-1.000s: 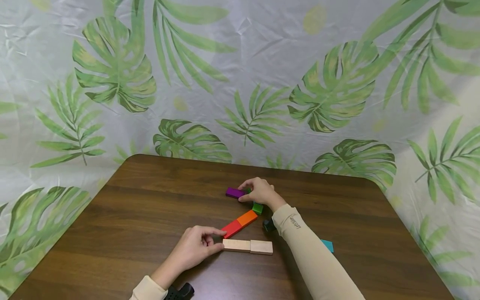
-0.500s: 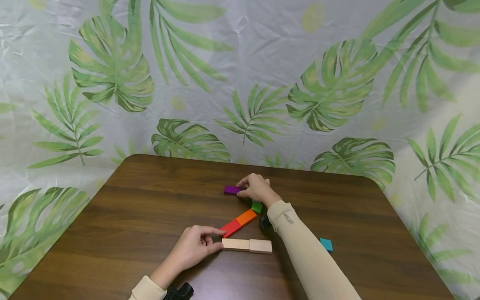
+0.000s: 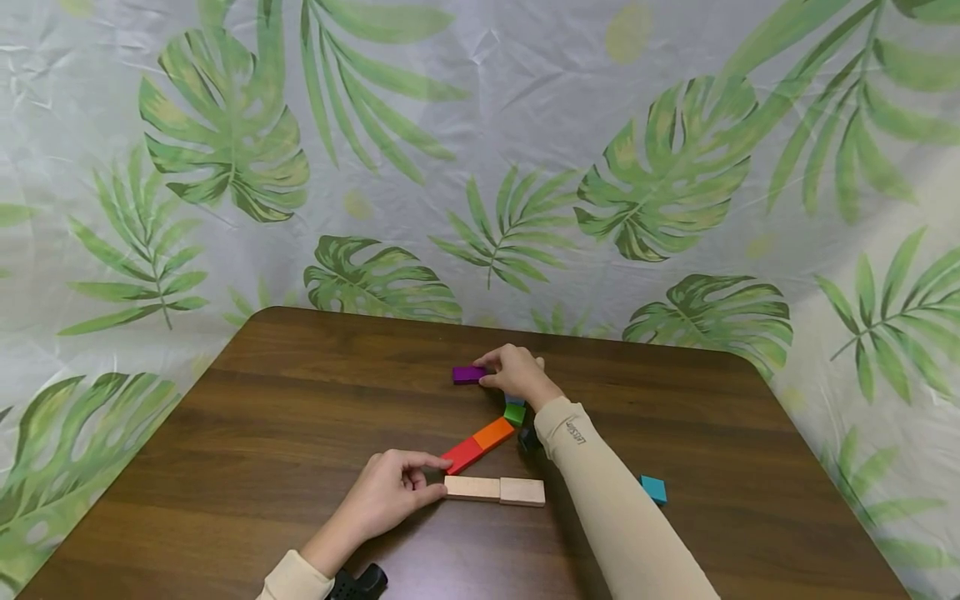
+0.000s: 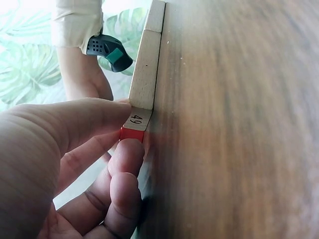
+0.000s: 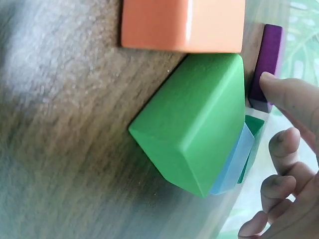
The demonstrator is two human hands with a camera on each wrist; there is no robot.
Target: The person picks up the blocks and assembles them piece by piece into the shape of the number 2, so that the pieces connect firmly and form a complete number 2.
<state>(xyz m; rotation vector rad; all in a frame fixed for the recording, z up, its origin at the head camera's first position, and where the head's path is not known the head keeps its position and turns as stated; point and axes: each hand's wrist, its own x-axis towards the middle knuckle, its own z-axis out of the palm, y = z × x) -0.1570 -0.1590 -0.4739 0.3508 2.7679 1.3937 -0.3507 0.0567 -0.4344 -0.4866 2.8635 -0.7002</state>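
Observation:
My right hand [image 3: 519, 375] pinches a purple block [image 3: 468, 376] between thumb and index finger, toward the far side of the table. Just below that hand are a green block [image 3: 514, 414] and a blue block [image 3: 513, 400]; the right wrist view also shows a dark green block [image 5: 252, 144] behind the blue one. A red block [image 3: 462, 455] and an orange block [image 3: 493, 433] form a slanting row up to the green block. My left hand [image 3: 390, 496] touches the red block's end with its index finger and a plain wooden block [image 3: 472, 488] with its thumb.
A second plain wooden block [image 3: 522, 492] continues the row to the right. Beyond my right forearm, a turquoise block [image 3: 652, 489] lies alone on the brown table [image 3: 262, 433]. A leaf-patterned curtain [image 3: 525, 167] hangs behind the table's far edge.
My right hand has shifted slightly toward the far edge with the purple block, which now lies straighter across. More of the blue block shows. The left hand has stayed in place.

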